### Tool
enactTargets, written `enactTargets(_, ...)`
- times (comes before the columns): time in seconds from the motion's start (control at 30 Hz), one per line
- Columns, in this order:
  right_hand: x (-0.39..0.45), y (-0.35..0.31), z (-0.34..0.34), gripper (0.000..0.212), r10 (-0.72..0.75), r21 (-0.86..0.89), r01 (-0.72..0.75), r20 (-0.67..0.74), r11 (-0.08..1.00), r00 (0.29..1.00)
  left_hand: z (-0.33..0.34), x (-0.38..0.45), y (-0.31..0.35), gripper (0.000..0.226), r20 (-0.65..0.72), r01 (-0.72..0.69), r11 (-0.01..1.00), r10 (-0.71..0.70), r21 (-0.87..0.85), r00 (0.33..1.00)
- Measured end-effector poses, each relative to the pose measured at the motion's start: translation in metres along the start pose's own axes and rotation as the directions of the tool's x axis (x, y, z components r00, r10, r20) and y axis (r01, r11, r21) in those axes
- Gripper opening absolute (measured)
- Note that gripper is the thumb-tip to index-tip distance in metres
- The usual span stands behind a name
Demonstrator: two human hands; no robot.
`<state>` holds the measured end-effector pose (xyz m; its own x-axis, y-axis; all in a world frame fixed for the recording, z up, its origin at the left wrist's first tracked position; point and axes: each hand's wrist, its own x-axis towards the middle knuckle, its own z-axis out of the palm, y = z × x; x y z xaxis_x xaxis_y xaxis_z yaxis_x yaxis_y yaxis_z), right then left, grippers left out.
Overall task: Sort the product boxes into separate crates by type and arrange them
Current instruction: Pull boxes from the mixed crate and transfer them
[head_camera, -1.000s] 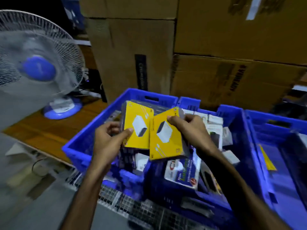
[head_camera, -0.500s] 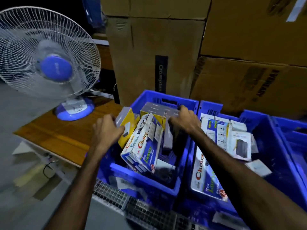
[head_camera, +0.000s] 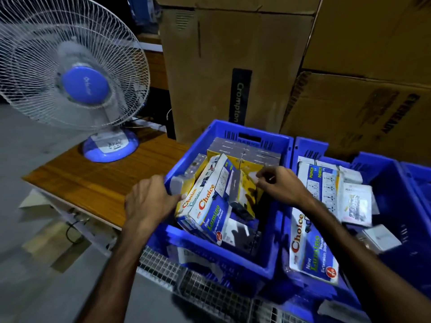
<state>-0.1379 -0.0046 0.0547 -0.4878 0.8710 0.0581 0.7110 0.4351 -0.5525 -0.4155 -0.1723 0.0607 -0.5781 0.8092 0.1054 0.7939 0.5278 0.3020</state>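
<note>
Choice box (head_camera: 205,213) lies tilted, long axis running toward crate's (head_camera: 251,134) far-right corner.

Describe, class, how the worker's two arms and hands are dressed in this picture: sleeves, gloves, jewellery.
Both forearms are bare as far as the frame shows, with no sleeve visible. The left hand and the right hand wear no gloves. No watch, ring or bracelet can be seen.

Blue crate (head_camera: 275,264) with slotted walls. White-and-blue boxes (head_camera: 207,213) lettered red and green. Yellow boxes (head_camera: 247,180) just beside the right fingers (head_camera: 262,174), grey boxes (head_camera: 245,149) beyond. White-grilled fan (head_camera: 70,64), blue hub and base. Brown wood-grain worktop (head_camera: 93,180). Tan cartons (head_camera: 233,54).
</note>
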Motion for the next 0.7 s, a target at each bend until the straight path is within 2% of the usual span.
enactTargets(0.1, -0.005, 0.01, -0.002, 0.014, -0.049, 0.018, 0.048, 0.023, 0.999, 0.999, 0.009, -0.007, 0.001, 0.051, -0.192, -0.078, 0.996, 0.07, -0.036, 0.979)
enactTargets(0.17, -0.01, 0.016, -0.006, 0.011, -0.079, 0.031, 0.081, -0.04, 0.996, 0.996, 0.018, -0.016, 0.009, 0.044, -0.303, -0.143, 0.986, 0.113, -0.082, 0.946)
enactTargets(0.23, -0.016, 0.022, -0.011, 0.007, -0.079, 0.06, 0.086, -0.112, 0.995, 0.991, 0.028, -0.026, 0.021, 0.035, -0.333, -0.245, 0.952, 0.174, -0.185, 0.927)
enactTargets(0.27, -0.019, 0.024, -0.013, 0.007, -0.08, 0.063, 0.089, -0.129, 0.994, 0.988, 0.034, -0.03, 0.027, 0.031, -0.306, -0.306, 0.922, 0.228, -0.236, 0.924)
enactTargets(0.33, -0.022, 0.026, -0.013, 0.007, -0.112, 0.034, 0.117, -0.128, 0.993, 0.985, 0.049, -0.03, 0.036, 0.031, -0.139, -0.415, 0.856, 0.391, -0.309, 0.91)
enactTargets(0.37, -0.023, 0.025, -0.012, 0.008, -0.139, 0.007, 0.14, -0.118, 0.99, 0.983, 0.056, -0.028, 0.041, 0.036, -0.024, -0.469, 0.822, 0.489, -0.322, 0.872)
enactTargets(0.43, -0.024, 0.023, -0.009, 0.01, -0.174, -0.03, 0.171, -0.103, 0.985, 0.979, 0.065, -0.02, 0.053, 0.052, 0.17, -0.557, 0.759, 0.631, -0.336, 0.757)
enactTargets(0.53, -0.026, 0.022, -0.003, 0.01, -0.155, -0.005, 0.156, -0.14, 0.988, 0.978, 0.082, -0.008, 0.08, 0.069, 0.347, -0.677, 0.671, 0.739, -0.302, 0.578)
enactTargets(0.6, -0.027, 0.024, 0.0, 0.015, -0.091, 0.09, 0.108, -0.174, 0.99, 0.981, 0.099, -0.006, 0.1, 0.069, 0.479, -0.779, 0.584, 0.763, -0.227, 0.433)
enactTargets(0.7, -0.028, 0.03, 0.002, 0.03, -0.011, 0.241, 0.062, -0.207, 0.969, 0.978, 0.12, 0.0, 0.12, 0.094, 0.757, -0.886, 0.461, 0.593, -0.041, 0.274)
